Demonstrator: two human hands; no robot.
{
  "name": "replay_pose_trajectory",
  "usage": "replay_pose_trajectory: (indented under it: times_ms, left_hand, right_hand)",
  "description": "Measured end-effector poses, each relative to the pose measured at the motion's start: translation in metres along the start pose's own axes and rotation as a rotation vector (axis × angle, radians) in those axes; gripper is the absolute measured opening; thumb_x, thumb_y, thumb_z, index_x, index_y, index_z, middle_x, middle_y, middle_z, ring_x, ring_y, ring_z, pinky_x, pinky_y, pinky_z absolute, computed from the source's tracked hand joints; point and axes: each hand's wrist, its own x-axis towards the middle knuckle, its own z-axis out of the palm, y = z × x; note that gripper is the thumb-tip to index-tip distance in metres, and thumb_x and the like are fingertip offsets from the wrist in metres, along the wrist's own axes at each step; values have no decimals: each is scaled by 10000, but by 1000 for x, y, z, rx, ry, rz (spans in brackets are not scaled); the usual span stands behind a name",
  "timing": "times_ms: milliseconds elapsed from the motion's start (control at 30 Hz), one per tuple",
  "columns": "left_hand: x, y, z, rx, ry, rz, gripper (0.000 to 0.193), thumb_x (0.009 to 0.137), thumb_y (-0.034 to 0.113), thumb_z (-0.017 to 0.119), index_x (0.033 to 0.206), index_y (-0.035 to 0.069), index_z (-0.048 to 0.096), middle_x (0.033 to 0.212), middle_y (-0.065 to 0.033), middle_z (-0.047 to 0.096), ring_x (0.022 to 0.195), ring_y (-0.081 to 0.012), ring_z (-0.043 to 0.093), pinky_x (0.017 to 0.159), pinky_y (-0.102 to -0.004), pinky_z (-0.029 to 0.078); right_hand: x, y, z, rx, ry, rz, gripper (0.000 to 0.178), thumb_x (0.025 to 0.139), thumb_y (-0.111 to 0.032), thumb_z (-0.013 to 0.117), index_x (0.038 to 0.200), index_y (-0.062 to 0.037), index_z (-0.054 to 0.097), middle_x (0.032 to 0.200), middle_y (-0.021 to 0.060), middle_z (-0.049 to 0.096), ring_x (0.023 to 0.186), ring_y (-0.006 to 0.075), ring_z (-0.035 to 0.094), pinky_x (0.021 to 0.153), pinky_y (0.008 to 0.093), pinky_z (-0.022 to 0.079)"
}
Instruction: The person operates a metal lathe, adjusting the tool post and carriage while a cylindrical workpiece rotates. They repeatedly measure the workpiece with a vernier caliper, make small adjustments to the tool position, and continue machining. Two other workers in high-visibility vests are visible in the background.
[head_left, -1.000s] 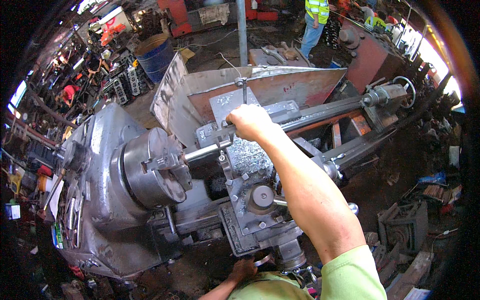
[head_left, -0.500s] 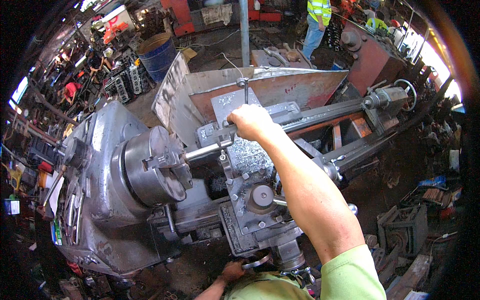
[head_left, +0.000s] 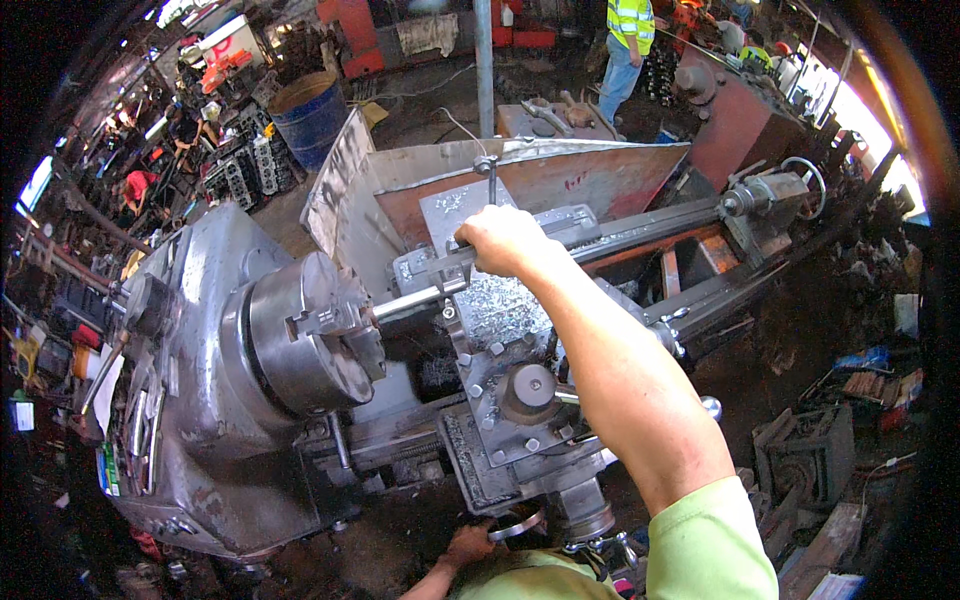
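While red marks [head_left: 576,183], too small to read, show on the far metal sheet [head_left: 500,185], the right hand [head_left: 502,240] curls tight round a flat grey bar [head_left: 438,266], just beyond the smooth rod [head_left: 420,300]. The left hand [head_left: 467,546] meets the near ring-shaped wheel [head_left: 516,532]; its grip I cannot tell.

Rod [head_left: 418,299]'s clamped in the chuck [head_left: 300,335], shavings [head_left: 505,308] are strewn over the slide [head_left: 482,425], and the handwheel [head_left: 515,531] is gripped at its rim by the left hand [head_left: 470,545]. Right hand [head_left: 500,241]'s curled tight near the rod's end, whatever's in it pretty much hidden.
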Motion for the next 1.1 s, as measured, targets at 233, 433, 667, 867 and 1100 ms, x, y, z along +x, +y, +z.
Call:
replay_pose_trajectory:
  times_ms: [233, 433, 667, 867, 1100]
  left_hand:
    - [3, 7, -3, -40, 76, -69, 544, 764, 365, 693, 1204, 60, 602, 1039, -257, 675, 954, -434, 652, 874, -519, 515]
    - [-8, -2, 10, -83, 354, 27, 540, 776, 322, 715, 1237, 67, 600, 1081, -241, 668, 971, -446, 639, 930, -515, 487]
    - [-27, -9, -10, -146, 185, -13, 542, 807, 307, 691, 1277, 64, 578, 1273, -261, 580, 1240, -367, 524, 1068, -451, 399]
    - [-66, -7, -18, -145, 418, 31, 516, 835, 284, 662, 1263, 11, 575, 1272, -271, 573, 1238, -416, 506, 1067, -448, 400]
    - [-91, -8, -4, -155, 652, -256, 532, 846, 309, 660, 1248, -30, 576, 1245, -303, 574, 1220, -415, 519, 1057, -460, 405]
  right_hand:
    - [-8, -42, -99, -316, 652, -203, 284, 712, -230, 719, 977, -157, 647, 901, 113, 672, 850, 319, 678, 714, 457, 549]
    - [-194, -162, -115, 86, 638, -410, 241, 726, -163, 663, 958, -95, 673, 816, 112, 594, 754, 305, 623, 669, 450, 494]
    - [-327, -154, 7, 350, -206, -164, 408, 761, -158, 687, 1152, -101, 584, 875, 97, 555, 834, 307, 602, 715, 436, 481]
    - [-373, -74, 100, 304, -188, 64, 415, 741, -120, 726, 1142, -143, 621, 1055, 142, 582, 1042, 366, 569, 868, 469, 470]
    - [-376, -58, 125, 141, 62, -41, 377, 774, -220, 711, 1151, -224, 691, 1102, 112, 613, 1068, 332, 557, 909, 496, 452]
